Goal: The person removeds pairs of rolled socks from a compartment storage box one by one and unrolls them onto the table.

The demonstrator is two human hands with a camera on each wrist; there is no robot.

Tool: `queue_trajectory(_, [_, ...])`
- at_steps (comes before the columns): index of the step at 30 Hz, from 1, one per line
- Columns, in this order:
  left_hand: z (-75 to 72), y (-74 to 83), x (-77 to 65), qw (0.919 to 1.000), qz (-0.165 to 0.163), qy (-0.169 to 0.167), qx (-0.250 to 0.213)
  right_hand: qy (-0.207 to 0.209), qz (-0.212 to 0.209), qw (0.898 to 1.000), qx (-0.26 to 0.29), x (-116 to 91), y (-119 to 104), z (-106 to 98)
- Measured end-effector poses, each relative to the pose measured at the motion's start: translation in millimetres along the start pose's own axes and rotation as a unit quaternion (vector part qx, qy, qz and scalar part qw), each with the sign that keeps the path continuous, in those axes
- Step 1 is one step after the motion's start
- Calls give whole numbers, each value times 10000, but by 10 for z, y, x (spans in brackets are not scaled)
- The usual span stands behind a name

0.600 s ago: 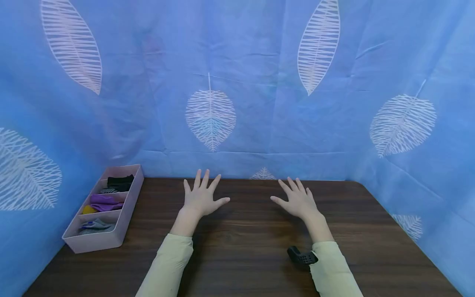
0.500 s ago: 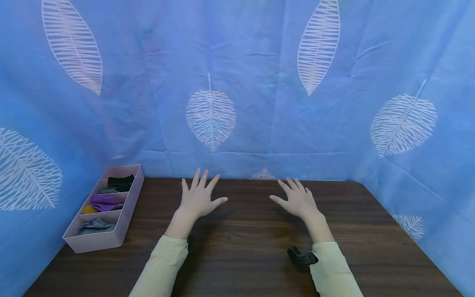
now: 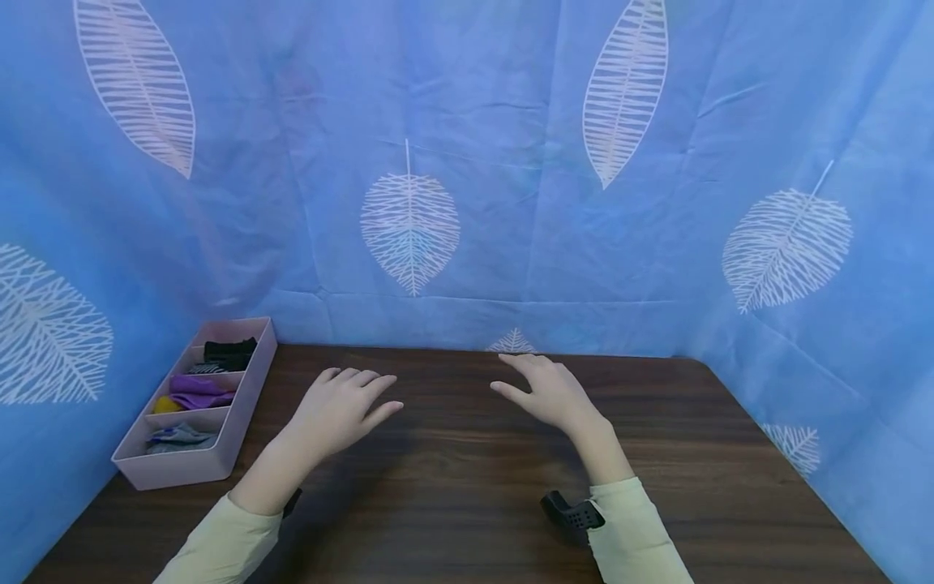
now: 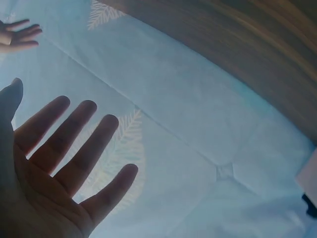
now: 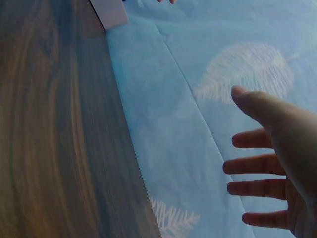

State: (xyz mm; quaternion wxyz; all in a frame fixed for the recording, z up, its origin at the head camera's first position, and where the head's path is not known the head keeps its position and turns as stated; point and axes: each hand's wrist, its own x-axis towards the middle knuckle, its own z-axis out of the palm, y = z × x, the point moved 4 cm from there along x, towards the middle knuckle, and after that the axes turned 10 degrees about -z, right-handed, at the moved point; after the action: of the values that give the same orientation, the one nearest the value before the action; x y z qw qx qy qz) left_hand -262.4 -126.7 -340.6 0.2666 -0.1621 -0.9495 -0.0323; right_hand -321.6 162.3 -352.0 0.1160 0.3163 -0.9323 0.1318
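Observation:
My left hand [image 3: 339, 410] hovers over the dark wooden table, right of a pale pink divided box [image 3: 244, 410], with its fingers extended and nothing in them. In the left wrist view its palm and spread fingers [image 4: 81, 148] show bare. Over the middle of the table is my right hand [image 3: 550, 393], also holding nothing; the right wrist view shows its thumb and fingers [image 5: 255, 163] apart. Three compartments of the box contain folded cloth items: black ones [image 3: 229, 354] at the back, purple ones [image 3: 200, 392] with a yellow one [image 3: 166, 405] in the middle, and grey-blue ones [image 3: 181, 438] in front.
The box stands at the left side of the wooden table [image 3: 452, 495]. Blue fabric with white leaf prints [image 3: 496, 227] hangs behind the table and along both sides. A black wrist strap [image 3: 572, 513] sits at my right sleeve.
My left hand has moved left and back toward me, nearer the box, its fingers less spread. My right hand has shifted slightly left. The view has turned a little; the box's contents look unchanged.

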Motion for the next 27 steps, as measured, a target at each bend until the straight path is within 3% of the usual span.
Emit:
queue_trajectory(6, [-172, -105, -250, 9945, 626, 811, 210, 323, -727, 9965, -264, 62, -254, 6])
queue_trajectory(11, [-279, -225, -445, 9885, 840, 1241, 200, 478, -1101, 9919, -427, 88, -399, 17])
queue_trajectory(18, [-456, -546, -734, 9916, 502, 1132, 364, 657, -1549, 9840, -580, 108, -578, 67])
queue_trajectory(23, [-563, -834, -950, 9887, 65, 1427, 450, 462, -1675, 9831, -583, 83, -696, 165])
queue_trajectory(27, [-568, -977, -1089, 9832, -54, 1737, 567, 111, -1695, 9831, -682, 58, -799, 243])
